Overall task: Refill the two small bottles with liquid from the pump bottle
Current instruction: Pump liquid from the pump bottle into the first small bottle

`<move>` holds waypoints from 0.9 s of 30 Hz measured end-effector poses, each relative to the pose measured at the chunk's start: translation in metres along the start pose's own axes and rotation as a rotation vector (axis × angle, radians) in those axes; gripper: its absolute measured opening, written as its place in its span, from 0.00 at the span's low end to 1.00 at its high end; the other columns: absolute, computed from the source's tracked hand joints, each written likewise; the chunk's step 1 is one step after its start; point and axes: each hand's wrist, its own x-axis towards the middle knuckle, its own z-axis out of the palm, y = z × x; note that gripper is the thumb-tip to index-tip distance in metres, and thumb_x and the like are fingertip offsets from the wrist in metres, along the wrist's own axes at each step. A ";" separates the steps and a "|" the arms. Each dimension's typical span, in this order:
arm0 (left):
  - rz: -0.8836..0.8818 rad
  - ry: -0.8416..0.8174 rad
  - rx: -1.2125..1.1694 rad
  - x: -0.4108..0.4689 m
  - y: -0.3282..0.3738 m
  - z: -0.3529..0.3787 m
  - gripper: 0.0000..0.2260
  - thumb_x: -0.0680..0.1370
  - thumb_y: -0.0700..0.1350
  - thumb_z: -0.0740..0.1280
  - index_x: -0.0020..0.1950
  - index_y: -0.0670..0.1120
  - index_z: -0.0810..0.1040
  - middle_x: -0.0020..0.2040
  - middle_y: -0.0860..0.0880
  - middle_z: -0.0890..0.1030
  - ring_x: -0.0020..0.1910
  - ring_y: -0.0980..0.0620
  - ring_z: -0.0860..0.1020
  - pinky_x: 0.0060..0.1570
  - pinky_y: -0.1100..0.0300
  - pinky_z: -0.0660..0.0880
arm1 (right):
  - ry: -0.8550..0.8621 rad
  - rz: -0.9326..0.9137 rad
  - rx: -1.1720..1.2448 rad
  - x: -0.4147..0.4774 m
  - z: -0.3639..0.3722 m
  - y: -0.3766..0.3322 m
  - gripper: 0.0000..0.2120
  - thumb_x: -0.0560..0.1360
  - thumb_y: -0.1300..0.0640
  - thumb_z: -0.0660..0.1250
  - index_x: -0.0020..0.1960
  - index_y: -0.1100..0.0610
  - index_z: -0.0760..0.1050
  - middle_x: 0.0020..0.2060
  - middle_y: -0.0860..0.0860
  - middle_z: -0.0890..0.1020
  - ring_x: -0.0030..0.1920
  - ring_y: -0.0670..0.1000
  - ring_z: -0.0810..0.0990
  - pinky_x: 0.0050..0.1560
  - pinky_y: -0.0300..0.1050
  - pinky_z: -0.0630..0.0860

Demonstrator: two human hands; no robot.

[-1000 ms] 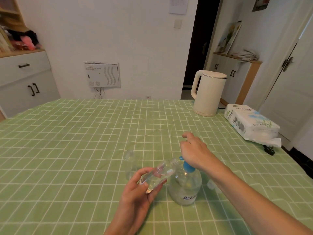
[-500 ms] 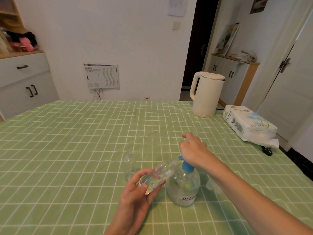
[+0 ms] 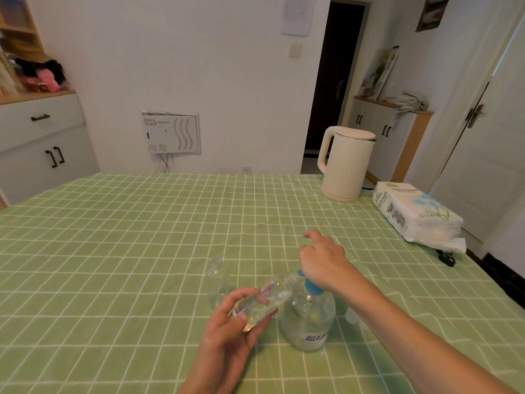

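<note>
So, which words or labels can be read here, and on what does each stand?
"TISSUE PAPER": tissue pack; its smaller print is blurred.
Pump bottle: blue label, too blurred to read.
Wall panel: print too small to read.
Wall sheet: too faint to read.

Green checked cloth (image 3: 142,251); blue pump (image 3: 312,288).

The right hand (image 3: 322,258) covers the head of the pump bottle (image 3: 308,317), so only the blue collar and the spout tip show, and how the fingers lie underneath cannot be told. Whether the spout touches the mouth of the tilted small bottle (image 3: 265,298) held in the left hand (image 3: 230,331) is unclear. The label (image 3: 315,336) is too blurred to read. A small clear item (image 3: 350,315) sits half hidden behind the right forearm. Both forearms run off the bottom edge.
</note>
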 end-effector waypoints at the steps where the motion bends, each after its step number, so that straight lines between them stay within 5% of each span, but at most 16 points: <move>1: -0.005 0.007 0.006 0.000 0.000 0.000 0.33 0.58 0.39 0.85 0.58 0.32 0.77 0.61 0.29 0.81 0.63 0.31 0.80 0.53 0.51 0.83 | 0.006 -0.001 -0.005 0.000 -0.001 -0.001 0.27 0.80 0.54 0.50 0.79 0.49 0.57 0.76 0.55 0.64 0.75 0.60 0.59 0.73 0.65 0.58; 15: -0.009 0.033 -0.015 0.006 -0.003 -0.005 0.31 0.58 0.37 0.84 0.57 0.32 0.79 0.58 0.29 0.81 0.58 0.30 0.82 0.53 0.48 0.83 | -0.029 0.001 0.000 -0.001 0.002 0.001 0.27 0.79 0.54 0.50 0.78 0.49 0.59 0.76 0.54 0.63 0.75 0.60 0.60 0.74 0.63 0.58; 20: 0.000 0.012 -0.007 0.006 -0.002 -0.004 0.20 0.62 0.35 0.75 0.54 0.35 0.83 0.57 0.30 0.82 0.59 0.31 0.82 0.53 0.50 0.83 | -0.028 0.018 0.011 -0.001 -0.002 -0.002 0.28 0.78 0.54 0.49 0.78 0.48 0.58 0.76 0.54 0.63 0.74 0.59 0.62 0.73 0.64 0.59; 27: -0.001 0.002 -0.022 0.002 0.001 0.003 0.23 0.63 0.35 0.75 0.57 0.32 0.78 0.60 0.29 0.81 0.64 0.30 0.79 0.52 0.51 0.83 | -0.018 0.016 0.000 0.002 -0.006 -0.002 0.28 0.78 0.54 0.50 0.79 0.49 0.57 0.76 0.55 0.63 0.75 0.60 0.58 0.72 0.64 0.59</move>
